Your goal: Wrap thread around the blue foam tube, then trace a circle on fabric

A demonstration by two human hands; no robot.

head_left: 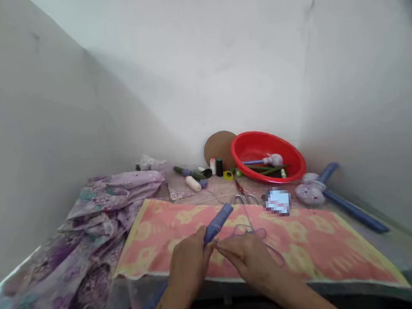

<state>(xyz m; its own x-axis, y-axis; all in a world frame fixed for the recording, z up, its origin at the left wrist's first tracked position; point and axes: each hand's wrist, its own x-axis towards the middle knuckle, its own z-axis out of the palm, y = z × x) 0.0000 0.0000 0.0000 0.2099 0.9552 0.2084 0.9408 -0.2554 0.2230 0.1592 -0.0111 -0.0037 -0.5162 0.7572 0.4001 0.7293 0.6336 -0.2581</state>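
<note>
My left hand (188,261) is shut on a blue cloth-covered rod (218,224), which slants up and away from me. My right hand (250,259) sits beside it, with its fingertips pinched together at the rod's lower end, on a thin purple thread (257,233). Loose loops of that thread lie over an orange and yellow patterned cloth (304,244), under both hands. Steel scissors with red blades (246,198) lie just beyond the cloth's far edge.
A red plastic basin (267,155) holds sticks and a stuffed cloth bundle. Thread spools (216,167) stand to its left, and a brown round board leans behind. Crumpled purple floral fabric (106,199) lies left; blue rods and stuffed cloth balls (311,194) lie right. White walls close the corner.
</note>
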